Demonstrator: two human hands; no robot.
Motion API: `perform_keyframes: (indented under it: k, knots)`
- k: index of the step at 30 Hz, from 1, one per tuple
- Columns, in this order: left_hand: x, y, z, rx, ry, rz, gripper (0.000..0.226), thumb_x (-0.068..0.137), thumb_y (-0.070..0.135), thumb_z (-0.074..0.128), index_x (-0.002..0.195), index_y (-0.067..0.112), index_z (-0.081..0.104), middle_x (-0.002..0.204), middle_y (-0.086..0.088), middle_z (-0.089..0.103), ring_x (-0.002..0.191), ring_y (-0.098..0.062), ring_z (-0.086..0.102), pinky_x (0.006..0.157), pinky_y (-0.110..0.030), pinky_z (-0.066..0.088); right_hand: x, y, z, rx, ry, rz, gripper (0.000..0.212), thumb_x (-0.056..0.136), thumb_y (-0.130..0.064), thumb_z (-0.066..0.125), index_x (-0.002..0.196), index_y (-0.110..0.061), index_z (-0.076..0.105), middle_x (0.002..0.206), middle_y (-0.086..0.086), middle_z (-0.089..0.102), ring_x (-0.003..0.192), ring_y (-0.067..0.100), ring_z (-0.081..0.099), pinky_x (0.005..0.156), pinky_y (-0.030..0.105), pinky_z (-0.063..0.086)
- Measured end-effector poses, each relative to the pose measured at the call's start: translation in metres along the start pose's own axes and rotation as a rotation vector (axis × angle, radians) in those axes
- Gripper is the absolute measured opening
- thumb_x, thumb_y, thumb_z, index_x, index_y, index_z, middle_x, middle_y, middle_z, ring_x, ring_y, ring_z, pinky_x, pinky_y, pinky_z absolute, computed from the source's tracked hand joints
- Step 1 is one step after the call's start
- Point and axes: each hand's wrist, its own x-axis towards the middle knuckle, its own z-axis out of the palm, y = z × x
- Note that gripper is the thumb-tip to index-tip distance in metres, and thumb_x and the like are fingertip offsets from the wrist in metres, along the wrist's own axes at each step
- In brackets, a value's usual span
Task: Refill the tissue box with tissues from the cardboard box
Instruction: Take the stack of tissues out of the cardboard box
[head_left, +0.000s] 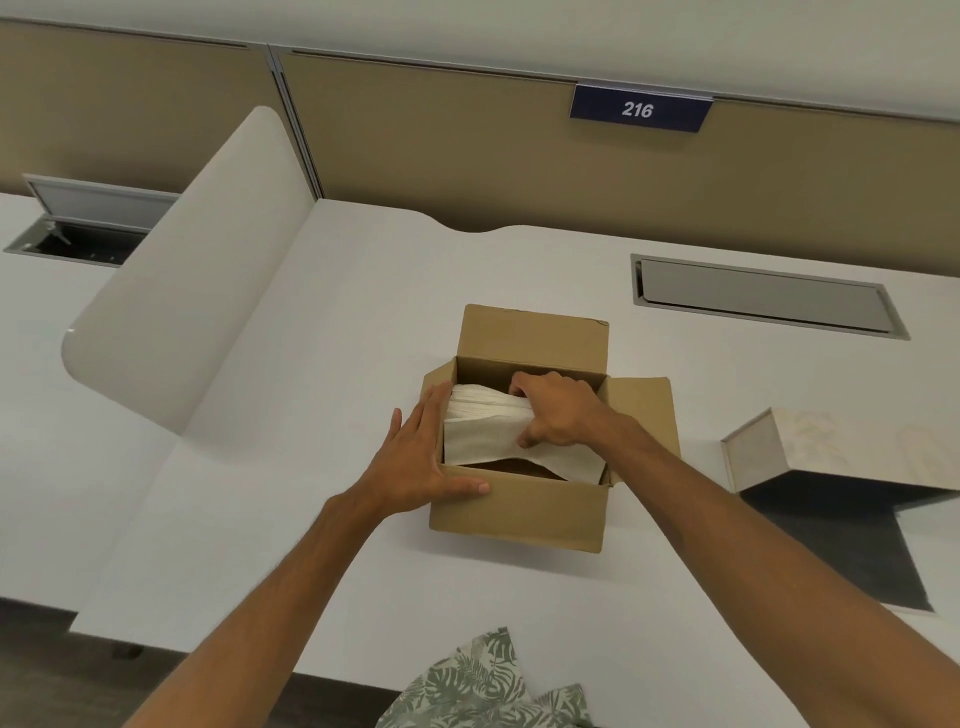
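An open brown cardboard box (524, 512) stands in the middle of the white desk, its flaps folded outward. Inside lies a stack of white tissues (483, 434), tilted up at the left. My right hand (558, 410) reaches into the box and is closed over the stack's top and right side. My left hand (421, 460) lies flat against the box's left wall, fingers apart, with its thumb along the front rim. The pale tissue box (831, 449) sits at the right edge of the view, apart from both hands.
The white desk (311, 364) has a closed cable hatch (763, 296) behind the box on the right. A rounded white divider (182, 291) rises at the left, with an open cable hatch (83, 228) beyond it. A tan partition with a "216" sign (639, 109) closes the back.
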Motion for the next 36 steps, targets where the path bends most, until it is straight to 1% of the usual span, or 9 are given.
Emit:
perform_keyframes:
  k: [3,6,12,18,24,28,31,34,36]
  knots:
    - [-0.001,0.000,0.001,-0.010,0.000,-0.002,0.132,0.062,0.078,0.070,0.156,0.032,-0.010,0.168,0.006,0.000,0.153,-0.022,0.009,0.123,-0.047,-0.004,-0.009,-0.003,-0.002,0.026,0.084,0.002,0.056,0.076,-0.036,0.081,0.124,-0.024,0.054,0.121,0.002,0.065,0.104,0.020,0.059,0.092,0.040,0.051]
    - [-0.003,0.002,0.003,-0.053,-0.004,-0.013,0.132,0.063,0.075,0.072,0.156,0.033,-0.010,0.167,0.008,-0.005,0.154,-0.021,0.004,0.124,-0.051,-0.005,-0.018,-0.006,-0.008,0.033,0.191,0.000,0.055,0.076,-0.033,0.081,0.124,-0.024,0.056,0.121,0.001,0.066,0.103,0.019,0.059,0.085,0.034,0.046]
    - [-0.002,0.004,-0.001,-0.106,0.028,0.015,0.130,0.059,0.077,0.076,0.156,0.039,-0.001,0.165,0.011,0.007,0.152,-0.023,0.016,0.122,-0.063,0.006,-0.038,-0.013,-0.026,0.024,0.341,-0.028,0.054,0.075,-0.029,0.081,0.123,-0.023,0.056,0.117,0.001,0.068,0.088,0.012,0.049,0.076,0.030,0.038]
    - [-0.006,0.002,0.001,0.000,0.092,-0.024,0.133,0.055,0.088,0.068,0.156,0.038,-0.002,0.166,0.008,0.005,0.154,-0.024,0.009,0.122,-0.061,0.003,-0.058,-0.013,-0.039,0.063,0.438,-0.078,0.054,0.076,-0.030,0.081,0.122,-0.021,0.056,0.117,0.002,0.069,0.095,0.018,0.060,0.077,0.030,0.042]
    - [-0.018,0.032,-0.007,-0.019,0.126,-0.006,0.133,0.058,0.081,0.071,0.156,0.037,-0.007,0.168,0.008,-0.003,0.155,-0.024,-0.004,0.122,-0.062,-0.001,-0.079,0.003,-0.045,0.011,0.525,-0.131,0.057,0.074,-0.031,0.081,0.123,-0.022,0.054,0.115,0.002,0.068,0.095,0.020,0.060,0.082,0.040,0.050]
    - [-0.036,0.081,-0.014,-0.186,0.292,-0.007,0.136,0.051,0.073,0.081,0.152,0.048,-0.007,0.167,0.014,-0.001,0.154,-0.020,0.002,0.122,-0.055,0.015,-0.100,0.028,-0.045,-0.093,0.556,-0.166,0.055,0.075,-0.030,0.079,0.122,-0.021,0.053,0.111,0.002,0.066,0.094,0.022,0.055,0.081,0.037,0.040]
    - [-0.038,0.125,-0.008,-0.084,0.370,0.156,0.138,0.058,0.067,0.083,0.158,0.029,-0.003,0.168,0.008,0.000,0.154,-0.014,0.000,0.124,-0.047,0.011,-0.120,0.048,-0.044,-0.145,0.561,-0.191,0.054,0.073,-0.026,0.079,0.121,-0.021,0.053,0.107,0.002,0.065,0.094,0.024,0.055,0.077,0.036,0.033]
    - [-0.036,0.172,0.015,0.187,0.373,0.324,0.129,0.067,0.068,0.073,0.158,0.008,0.005,0.168,-0.009,0.002,0.155,-0.023,-0.007,0.124,-0.056,-0.002,-0.151,0.070,-0.042,-0.156,0.515,-0.195,0.056,0.074,-0.026,0.080,0.122,-0.021,0.053,0.108,0.003,0.065,0.096,0.025,0.055,0.081,0.039,0.038]
    - [-0.032,0.218,0.054,0.348,0.302,0.396,0.120,0.072,0.070,0.067,0.158,0.009,0.010,0.167,-0.010,0.009,0.155,-0.026,-0.003,0.122,-0.060,-0.002,-0.189,0.110,-0.038,-0.147,0.481,-0.181,0.056,0.075,-0.026,0.081,0.123,-0.021,0.053,0.112,0.004,0.065,0.099,0.025,0.054,0.083,0.040,0.039]
